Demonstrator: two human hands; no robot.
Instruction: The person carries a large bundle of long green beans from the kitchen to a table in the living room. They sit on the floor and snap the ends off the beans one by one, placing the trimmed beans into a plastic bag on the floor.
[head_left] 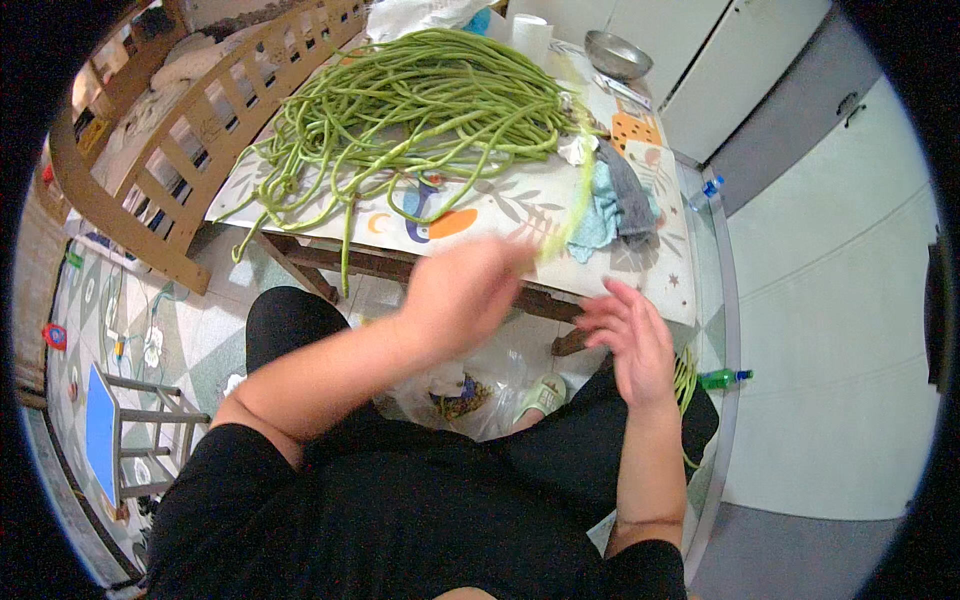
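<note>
A large heap of green long beans (430, 95) covers much of the table, several of them trailing over its near edge. My left hand (470, 290), smeared by motion, is in front of the table with its fingers curled together. From its fingertips a single blurred long bean (582, 190) runs up toward the right end of the heap. To the right, my right hand (635, 335) is raised with its fingers apart and nothing in them. More long beans (686, 380) show beside my right thigh, partly hidden by it.
On the patterned table cover (380, 228) lie a teal cloth (597, 215) and a grey cloth (632, 200). Farther back are a white cup (531, 38) and a metal bowl (617, 55). Below are a clear plastic bag (490, 385), a green bottle (722, 379) and a blue-topped stool (101, 430).
</note>
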